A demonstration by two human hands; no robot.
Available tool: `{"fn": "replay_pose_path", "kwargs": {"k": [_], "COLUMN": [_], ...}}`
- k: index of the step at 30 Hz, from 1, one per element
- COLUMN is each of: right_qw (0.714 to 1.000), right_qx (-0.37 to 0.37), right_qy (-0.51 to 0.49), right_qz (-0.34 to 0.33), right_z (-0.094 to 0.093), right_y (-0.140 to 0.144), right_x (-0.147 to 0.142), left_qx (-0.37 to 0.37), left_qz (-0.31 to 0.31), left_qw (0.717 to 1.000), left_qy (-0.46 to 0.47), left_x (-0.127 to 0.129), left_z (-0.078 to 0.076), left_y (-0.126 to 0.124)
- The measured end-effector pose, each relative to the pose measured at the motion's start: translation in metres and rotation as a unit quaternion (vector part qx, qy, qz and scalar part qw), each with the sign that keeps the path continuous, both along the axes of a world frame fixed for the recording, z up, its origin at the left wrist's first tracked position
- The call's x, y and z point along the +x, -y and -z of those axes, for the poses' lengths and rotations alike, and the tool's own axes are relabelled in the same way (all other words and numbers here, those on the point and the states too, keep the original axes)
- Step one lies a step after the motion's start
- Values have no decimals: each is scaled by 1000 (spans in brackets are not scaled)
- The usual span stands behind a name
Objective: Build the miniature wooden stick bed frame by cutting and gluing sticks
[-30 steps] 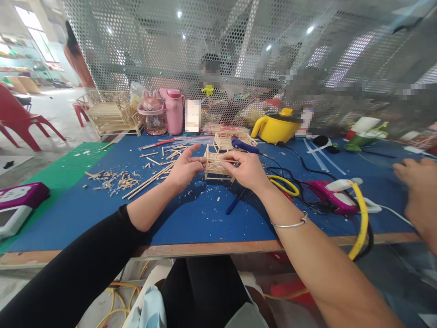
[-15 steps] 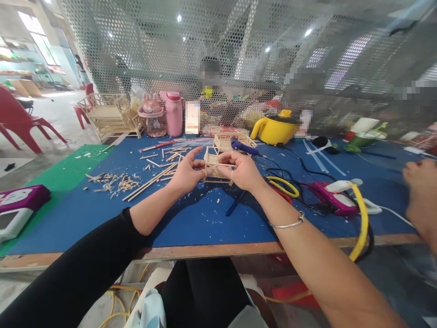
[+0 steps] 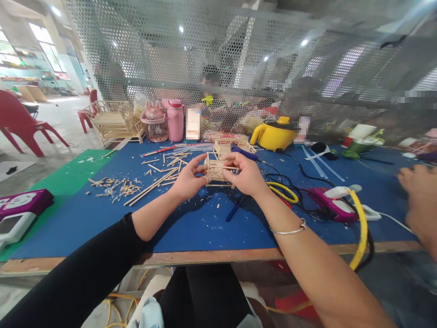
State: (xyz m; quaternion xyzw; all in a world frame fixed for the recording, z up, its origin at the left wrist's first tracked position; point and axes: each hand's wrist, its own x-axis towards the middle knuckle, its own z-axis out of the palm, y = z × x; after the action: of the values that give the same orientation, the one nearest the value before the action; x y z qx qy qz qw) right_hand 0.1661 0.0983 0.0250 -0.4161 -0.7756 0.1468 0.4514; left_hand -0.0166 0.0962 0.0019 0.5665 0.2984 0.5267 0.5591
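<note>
The left hand (image 3: pixel 189 180) grips the left side of a small stick frame (image 3: pixel 217 169), its thumb on top and its fingers curled against the near edge. The right hand (image 3: pixel 248 175) holds the frame's right side, pinching the upper rail between thumb and forefinger. The frame is a little open box of thin wooden sticks, and it sits between the two hands above the blue mat (image 3: pixel 205 218), in the middle of the table; whether it touches the mat cannot be told.

A silver bangle (image 3: pixel 290 229) circles the right wrist, and a black sleeve (image 3: pixel 85 273) covers the left forearm.

Just behind the frame stands a second stick structure (image 3: pixel 228 146), with a blue-handled tool (image 3: pixel 243 152) lying against it. Left of the hands, long loose sticks (image 3: pixel 153 184) lie across the mat, and farther left is a scatter of wood offcuts (image 3: pixel 116 187). To the right lie a yellow loop of cable (image 3: pixel 282 191) and a pink and white glue gun (image 3: pixel 336 202).

At the back of the table stand a pink bottle (image 3: pixel 175 119) and a yellow kettle (image 3: pixel 276 132). At the right edge of the view, another person's hand (image 3: pixel 419 200) reaches over the table, blurred.
</note>
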Motion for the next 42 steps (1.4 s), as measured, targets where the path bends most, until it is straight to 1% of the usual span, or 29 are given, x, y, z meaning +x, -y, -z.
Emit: {"fn": "replay_pose_path", "kwargs": {"k": [5,9,13,16,18,21,23,24,25,26,30,32,37,42], "right_qw": [997,997,998,991,983,973,968,966,965,964,964,965,969,970], "right_qx": [44,32,-29,-104,-148,-193,-211,-218,-222,-226,-227,-226,-216,-213], "right_qy": [44,57,56,50,39,16,1,-5,-11,-15,-22,-22,-16,-14], "right_qz": [42,38,-14,-71,-100,-127,-135,-137,-138,-139,-138,-134,-122,-118], "right_z": [-3,-2,3,7,10,12,12,12,12,12,11,11,10,10], "right_y": [1,0,-3,-8,-12,-16,-17,-17,-16,-15,-12,-11,-10,-9], "right_x": [4,6,7,7,8,9,10,10,9,9,5,4,2,2], "left_qx": [28,42,72,99,105,96,80,71,65,61,69,77,82,85], "left_qz": [-13,-9,-38,-76,-103,-167,-226,-246,-251,-241,-130,-97,-80,-61], "left_qw": [998,997,992,978,968,956,941,934,929,927,930,926,918,923], "left_qy": [-52,-63,-97,-165,-202,-222,-239,-250,-264,-279,-337,-356,-379,-371], "left_x": [1,1,0,-2,-4,-8,-10,-10,-9,-7,7,13,13,10], "left_z": [2,4,8,13,16,16,13,12,11,9,7,7,7,8], "left_y": [-2,-2,-5,-12,-18,-20,-15,-11,-6,-1,12,14,12,12]}}
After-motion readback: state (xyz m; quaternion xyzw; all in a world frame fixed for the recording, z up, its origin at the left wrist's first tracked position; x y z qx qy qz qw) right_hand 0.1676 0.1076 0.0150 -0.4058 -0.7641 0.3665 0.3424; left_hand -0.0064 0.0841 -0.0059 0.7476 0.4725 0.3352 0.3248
